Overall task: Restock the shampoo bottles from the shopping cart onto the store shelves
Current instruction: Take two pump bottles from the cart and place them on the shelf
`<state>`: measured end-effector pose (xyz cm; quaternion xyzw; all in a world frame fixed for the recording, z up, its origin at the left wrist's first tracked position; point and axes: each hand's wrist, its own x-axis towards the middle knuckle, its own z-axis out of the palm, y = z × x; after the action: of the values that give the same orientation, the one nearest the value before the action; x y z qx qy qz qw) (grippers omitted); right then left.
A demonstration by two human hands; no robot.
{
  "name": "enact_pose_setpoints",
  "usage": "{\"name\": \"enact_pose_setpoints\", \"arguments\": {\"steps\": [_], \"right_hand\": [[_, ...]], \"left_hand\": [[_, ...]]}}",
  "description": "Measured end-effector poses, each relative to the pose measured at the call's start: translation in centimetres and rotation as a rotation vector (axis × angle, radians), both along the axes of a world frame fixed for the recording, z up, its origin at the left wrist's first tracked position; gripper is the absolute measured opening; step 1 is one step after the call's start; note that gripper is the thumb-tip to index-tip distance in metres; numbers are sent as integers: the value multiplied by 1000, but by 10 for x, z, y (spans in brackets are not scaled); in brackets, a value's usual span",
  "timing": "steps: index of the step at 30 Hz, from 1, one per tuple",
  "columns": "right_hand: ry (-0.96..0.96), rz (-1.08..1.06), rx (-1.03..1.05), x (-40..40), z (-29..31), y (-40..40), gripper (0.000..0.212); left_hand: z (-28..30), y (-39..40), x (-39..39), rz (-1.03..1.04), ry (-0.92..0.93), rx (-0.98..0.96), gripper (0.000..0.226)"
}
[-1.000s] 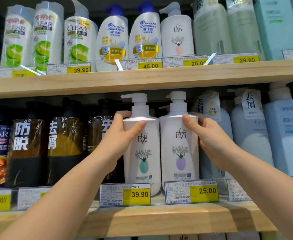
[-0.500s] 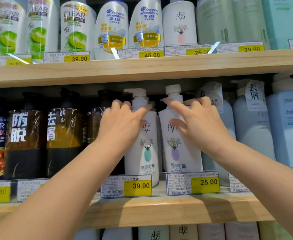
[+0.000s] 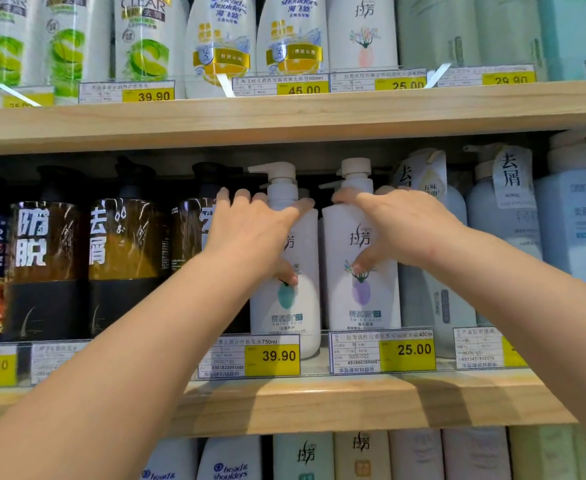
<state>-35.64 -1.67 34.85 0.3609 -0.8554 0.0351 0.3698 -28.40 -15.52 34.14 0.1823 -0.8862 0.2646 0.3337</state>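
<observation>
Both hands had a grip on white pump bottles standing side by side on the middle shelf (image 3: 319, 403). Left hand (image 3: 250, 233) lay over the shoulder of the left white bottle (image 3: 298, 306), its fingers curled across the top beside the pump neck and its thumb pressed against the front just above the teal vase printed on the label. Right hand (image 3: 399, 230) wrapped the shoulder of the right white bottle (image 3: 361, 306) in the same way, fingers reaching over the top at the base of the pump and thumb pinching the front by the purple vase design. These two bottles stood upright and touched each other, set just behind the yellow price tags reading 39.90 (image 3: 272, 356) and 25.00 (image 3: 407, 350). To the left of them on that shelf stood dark amber bottles (image 3: 118, 258) with black caps, and to the right pale blue bottles (image 3: 492, 237) with hanging neck tags. On the upper shelf (image 3: 284, 116) were green-and-white Clear bottles (image 3: 146, 39), white Head & Shoulders bottles (image 3: 222, 39) and one more white bottle with a pink vase (image 3: 362, 32). Below the middle shelf, the tops of further bottles (image 3: 302, 455) showed in a row. No shopping cart appeared in the head view.
</observation>
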Motion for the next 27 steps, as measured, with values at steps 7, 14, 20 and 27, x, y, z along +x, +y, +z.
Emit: {"name": "enact_pose_setpoints", "arguments": {"steps": [7,14,20,27], "right_hand": [[-87,60,8,-4,4,-3,95],[0,-40,-10,7,-4,-6,100],[-37,-25,-20,6,2,-6,95],[-135,-9,-34,0,-9,-5,100]], "left_hand": [[0,-1,2,-34,8,-13,99],[-1,0,0,-65,-3,50,96],[0,-1,0,-78,-26,81,100],[-7,-2,2,-112,-23,112,100]]}}
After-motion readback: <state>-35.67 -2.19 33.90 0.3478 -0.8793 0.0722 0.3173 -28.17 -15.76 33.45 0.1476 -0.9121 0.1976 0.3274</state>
